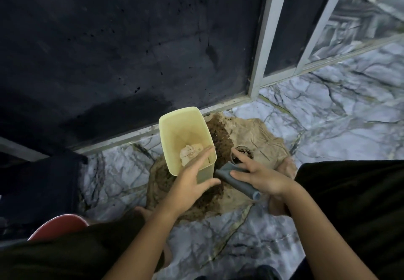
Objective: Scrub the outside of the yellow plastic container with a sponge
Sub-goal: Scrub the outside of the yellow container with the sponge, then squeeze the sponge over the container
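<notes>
Container [185, 131], yellow plastic, stands open-top on a brown muddy patch [218, 140] on the marble floor [328, 126], crumpled rag [191, 153] inside. Left hand [192, 183] grips its near wall, fingers over the rim, thumb outside. Right hand [260, 176] just beside it, fingers curled round a grey cloth-like scrubber [235, 181].
</notes>
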